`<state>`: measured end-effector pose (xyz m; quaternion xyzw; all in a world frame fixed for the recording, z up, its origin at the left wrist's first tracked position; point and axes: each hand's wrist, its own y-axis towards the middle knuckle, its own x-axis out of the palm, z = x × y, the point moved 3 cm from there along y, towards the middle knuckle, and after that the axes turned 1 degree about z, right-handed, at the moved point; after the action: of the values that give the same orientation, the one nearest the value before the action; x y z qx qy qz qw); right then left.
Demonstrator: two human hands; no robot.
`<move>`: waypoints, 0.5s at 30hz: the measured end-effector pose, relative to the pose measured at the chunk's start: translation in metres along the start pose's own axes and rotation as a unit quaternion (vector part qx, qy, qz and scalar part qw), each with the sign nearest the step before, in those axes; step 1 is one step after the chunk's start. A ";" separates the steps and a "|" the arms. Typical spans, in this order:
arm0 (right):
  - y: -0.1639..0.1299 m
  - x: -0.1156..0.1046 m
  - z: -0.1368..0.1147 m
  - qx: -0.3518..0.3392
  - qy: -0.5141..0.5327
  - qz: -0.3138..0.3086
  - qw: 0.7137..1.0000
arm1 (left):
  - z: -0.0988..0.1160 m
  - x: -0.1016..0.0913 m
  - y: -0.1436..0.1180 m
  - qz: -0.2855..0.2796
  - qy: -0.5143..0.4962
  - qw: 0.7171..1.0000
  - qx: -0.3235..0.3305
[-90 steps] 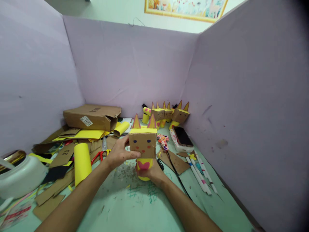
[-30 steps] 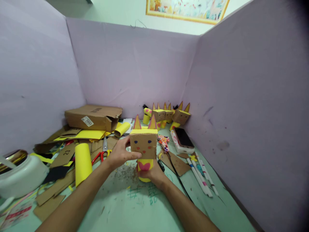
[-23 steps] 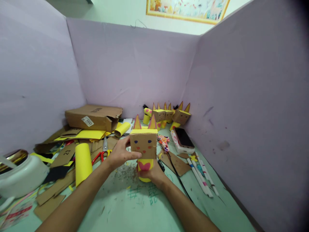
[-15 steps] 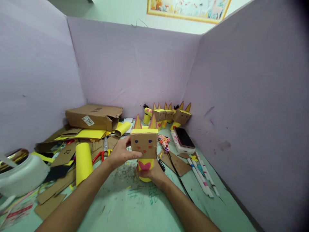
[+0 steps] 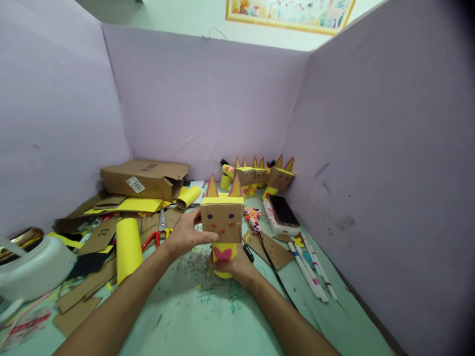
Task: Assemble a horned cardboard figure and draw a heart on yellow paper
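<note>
A cardboard cat figure (image 5: pixel 221 221) stands in front of me: a brown box head with a drawn face, yellow top and two pointed ears, on a yellow tube body (image 5: pixel 222 256) bearing a pink heart. My left hand (image 5: pixel 184 236) grips the left side of the head. Lower down, my right hand (image 5: pixel 235 267) wraps around the tube body from the right and below. Both arms reach in from the bottom edge.
Several finished cat figures (image 5: pixel 260 175) stand at the back corner. A phone on a white case (image 5: pixel 281 212) and markers (image 5: pixel 309 269) lie right. Left: a yellow tube (image 5: pixel 128 244), scissors (image 5: pixel 158 230), cardboard scraps (image 5: pixel 96 237), a brown box (image 5: pixel 144 179), a white container (image 5: pixel 31 269). Purple panels wall in the green table (image 5: pixel 208 321).
Almost nothing: both hands keep the same hold on the cat figure, and the view has shifted very slightly.
</note>
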<state>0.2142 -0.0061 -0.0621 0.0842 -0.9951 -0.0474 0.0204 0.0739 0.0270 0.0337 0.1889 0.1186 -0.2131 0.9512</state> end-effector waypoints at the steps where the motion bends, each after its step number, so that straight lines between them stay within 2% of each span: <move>1: 0.000 0.000 -0.001 0.000 -0.001 0.001 1.000 | 0.000 0.001 0.000 -0.001 -0.004 1.000 -0.003; 9: -0.001 -0.005 -0.020 -0.017 0.022 -0.011 1.000 | 0.006 0.008 -0.002 -0.065 -0.185 0.981 0.013; 12: -0.001 -0.018 -0.026 -0.023 0.035 -0.005 0.999 | -0.008 0.012 -0.001 -0.097 -0.180 0.978 -0.045; 15: -0.001 -0.032 -0.029 -0.029 0.045 0.008 0.999 | -0.024 0.026 -0.002 -0.136 -0.180 0.969 -0.096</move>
<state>0.2474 -0.0046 -0.0347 0.0778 -0.9920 -0.0726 0.0685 0.0921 0.0262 0.0035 0.0372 -0.0102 -0.3583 0.9328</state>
